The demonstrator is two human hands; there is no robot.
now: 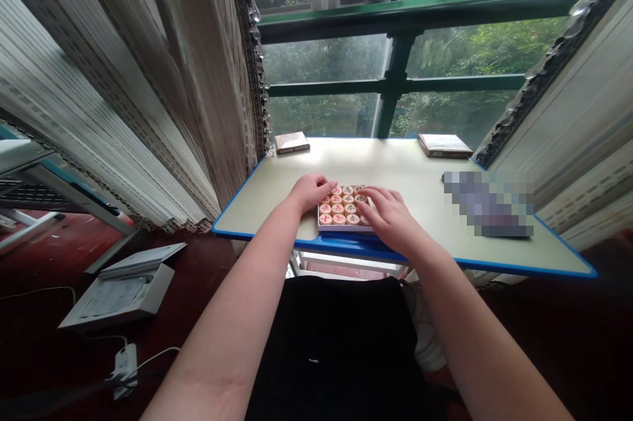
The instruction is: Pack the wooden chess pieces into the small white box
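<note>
A shallow box of round wooden chess discs with red characters lies at the near edge of a pale desk with blue trim. My left hand rests on the box's left side, fingers curled over its far corner. On the box's right side lies my right hand, its fingers stretched over the discs and touching them. Neither hand visibly lifts a disc.
A small brown box lies at the desk's back left and a flat book-like box at the back right. A blurred-out object sits on the right. Curtains flank the window. An open white box and cables lie on the floor, left.
</note>
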